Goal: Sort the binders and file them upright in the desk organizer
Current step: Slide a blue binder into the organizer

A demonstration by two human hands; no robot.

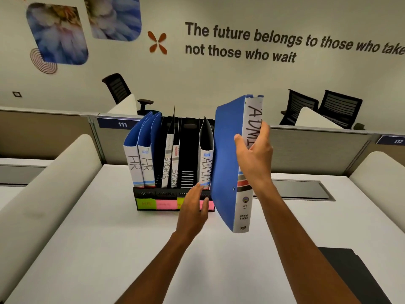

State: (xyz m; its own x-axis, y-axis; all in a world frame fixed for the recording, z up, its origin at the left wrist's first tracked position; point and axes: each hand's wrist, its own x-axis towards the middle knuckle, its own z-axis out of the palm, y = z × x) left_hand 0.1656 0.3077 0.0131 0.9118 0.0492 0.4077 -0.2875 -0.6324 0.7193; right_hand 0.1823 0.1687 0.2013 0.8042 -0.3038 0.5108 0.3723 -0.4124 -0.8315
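The right hand (252, 150) grips the blue ADMIN binder (232, 163) upright, spine forward, at the organizer's (173, 194) right end beside the filed ADMIN binder (206, 163), while the left hand (192, 209), fingers relaxed, steadies the organizer.

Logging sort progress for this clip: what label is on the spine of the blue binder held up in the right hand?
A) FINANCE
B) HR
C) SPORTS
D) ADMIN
D: the spine of the blue binder gripped by the right hand reads ADMIN, though the fingers cover part of the lettering; it matches the ADMIN binder already filed in the desk organizer.
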